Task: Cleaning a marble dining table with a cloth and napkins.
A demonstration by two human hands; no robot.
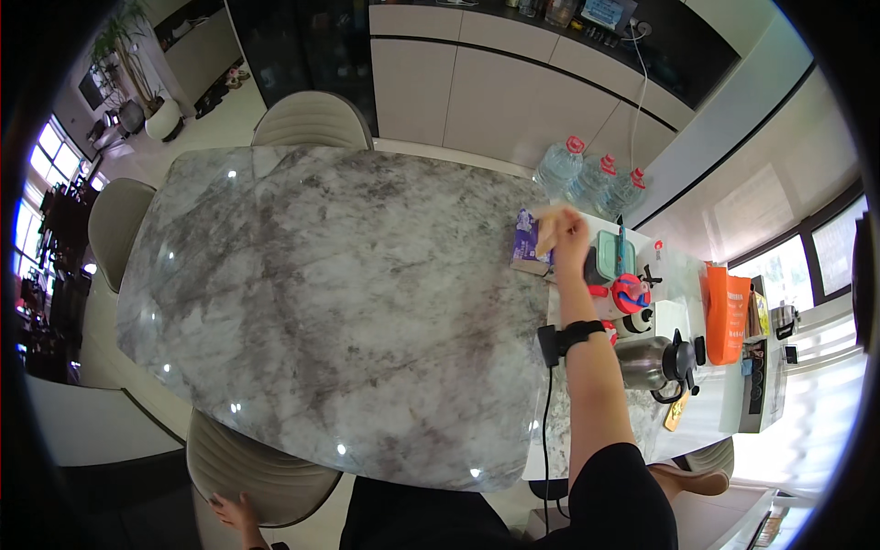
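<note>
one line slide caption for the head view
Right hand beside a purple box on a grey marbled table, left hand near a beige chair.

A broad marble table (pixel 348 312) stretches left of the right hand (pixel 572 240), giving it wide room to sweep that way above the purple tissue box (pixel 528 244), which stands just beside the hand and blocks a low path. To the right the way is crowded: a green container (pixel 612 252), a red cup (pixel 631 291), then a metal jug (pixel 644 362) nearer the person, with an orange bag (pixel 726 316) beyond. Large water bottles (pixel 561 167) stand past the far right corner. A chair (pixel 257 467) stands between the left hand (pixel 238 517) and the table.
</note>
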